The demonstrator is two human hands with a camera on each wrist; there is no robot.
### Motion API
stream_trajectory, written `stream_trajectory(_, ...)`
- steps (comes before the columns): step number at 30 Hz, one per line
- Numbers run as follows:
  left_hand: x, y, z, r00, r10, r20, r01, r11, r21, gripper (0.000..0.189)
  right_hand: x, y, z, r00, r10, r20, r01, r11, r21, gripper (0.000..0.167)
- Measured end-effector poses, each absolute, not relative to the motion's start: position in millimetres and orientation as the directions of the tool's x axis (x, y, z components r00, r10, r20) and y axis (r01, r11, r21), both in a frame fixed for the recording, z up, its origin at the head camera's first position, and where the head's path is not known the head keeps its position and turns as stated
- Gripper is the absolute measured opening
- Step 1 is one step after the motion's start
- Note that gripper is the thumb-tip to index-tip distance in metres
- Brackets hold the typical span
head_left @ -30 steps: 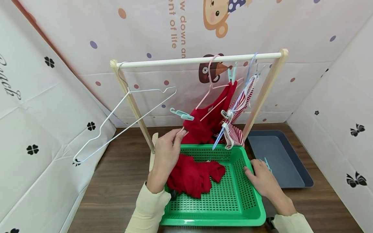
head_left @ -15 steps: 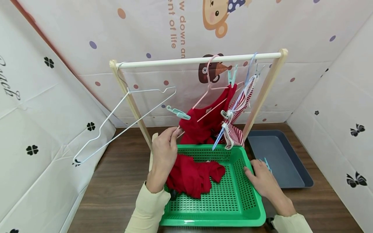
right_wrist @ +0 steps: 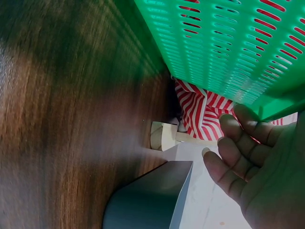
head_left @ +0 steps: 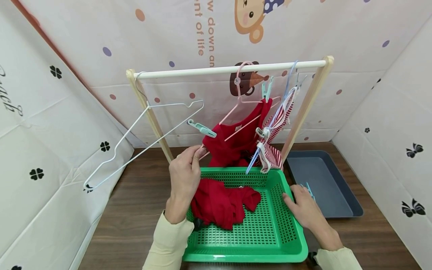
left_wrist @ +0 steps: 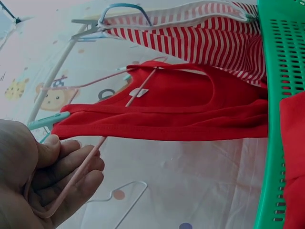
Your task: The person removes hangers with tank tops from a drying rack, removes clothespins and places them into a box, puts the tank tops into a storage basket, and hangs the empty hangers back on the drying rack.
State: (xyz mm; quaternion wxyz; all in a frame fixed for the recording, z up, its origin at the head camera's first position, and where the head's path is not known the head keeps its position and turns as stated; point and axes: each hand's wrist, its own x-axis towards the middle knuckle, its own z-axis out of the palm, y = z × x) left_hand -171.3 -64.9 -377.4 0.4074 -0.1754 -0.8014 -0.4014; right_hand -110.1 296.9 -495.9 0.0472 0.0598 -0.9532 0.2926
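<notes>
My left hand (head_left: 185,168) pinches the lower left end of a pink hanger (left_wrist: 77,175), which hooks over the white rail. A red sleeveless top (head_left: 229,148) hangs on that hanger. One light-blue clothespin (head_left: 204,129) clips its left strap and another clothespin (head_left: 266,90) its right strap. Around the hanger's end in the left wrist view, my fingers (left_wrist: 86,167) are curled. My right hand (head_left: 303,208) rests on the right rim of a green basket (head_left: 246,258), fingers relaxed along its outer side. Inside the basket lies a crumpled red garment (head_left: 226,206).
A wooden stand carries the white rail (head_left: 189,72). At its left end hangs a white hanger (head_left: 118,146). A red-striped garment (head_left: 271,155) hangs at the right on a blue hanger. Beside the basket sits a grey tray (head_left: 327,183) with a blue clothespin (head_left: 309,191).
My left hand has moved left, drawing the pink hanger's end, the red top and its left clothespin along. The hanger's hook has slid slightly left on the rail. My right hand stays put.
</notes>
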Motion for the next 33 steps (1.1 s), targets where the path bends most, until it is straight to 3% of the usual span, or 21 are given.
stream_trajectory(12,-173,-83,-376,-0.54,-0.071,0.839,0.642,0.609,0.465,0.004,-110,296,-495,-0.99,-0.081,0.118,-0.134,0.818,-0.559,0.029)
stream_trajectory(33,-158,-111,-388,-0.593,-0.095,0.8,0.599,0.612,0.517,0.009,-111,298,-498,-0.989,-0.08,0.127,-0.139,0.812,-0.567,0.028)
